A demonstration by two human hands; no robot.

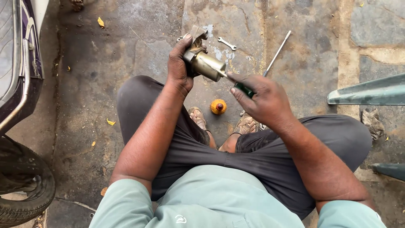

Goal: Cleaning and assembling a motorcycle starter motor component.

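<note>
My left hand [179, 63] grips a small metal motor-like part [203, 61], a brass-coloured cylinder with a grey bracket at its far end, held above my knees. My right hand [259, 99] holds a green-handled screwdriver [244, 88], and its tip touches the near end of the cylinder. I am squatting on a stained concrete floor [105, 76], with my sandalled feet below the hands.
An orange round cap-like piece [218, 106] lies between my feet. A small spanner [227, 43] and a long metal rod [277, 53] lie on the floor beyond. A scooter with its tyre [23, 185] stands at the left. A green panel [371, 93] and a rag [372, 122] are at right.
</note>
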